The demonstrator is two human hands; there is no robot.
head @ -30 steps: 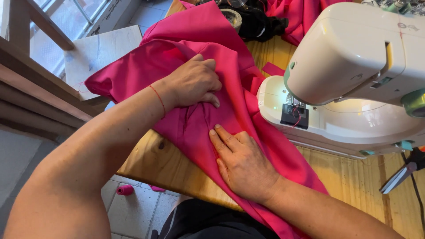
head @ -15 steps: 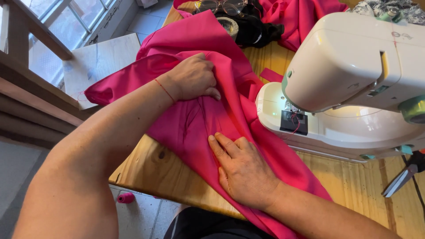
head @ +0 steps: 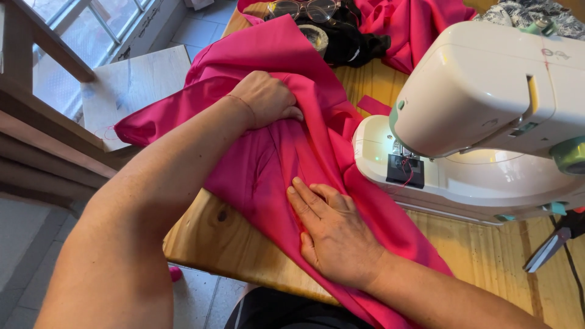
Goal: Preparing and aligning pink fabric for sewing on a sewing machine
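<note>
Head view: both hands [head: 332, 234] press pink fabric [head: 292, 152] on wooden table [head: 225, 237].

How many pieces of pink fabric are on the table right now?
2 visible: one pink fabric piece under both hands beside the sewing machine, another pink fabric heap at the table's far edge. They may join out of view.

Fabric [head: 286, 152] lies draped over the near-left part of the wooden table [head: 487, 256], one end hanging off the left edge, another fold running toward the far side. Left hand [head: 268, 97] rests on the fabric farther back; right hand [head: 335, 234] lies flat on it nearer the front edge. Sewing machine [head: 487, 116] stands to the right, touching the fabric. Eyeglasses [head: 304, 9] sit behind, at the far edge. Scissors [head: 551, 247] lie at far right, just beside the machine.
</note>
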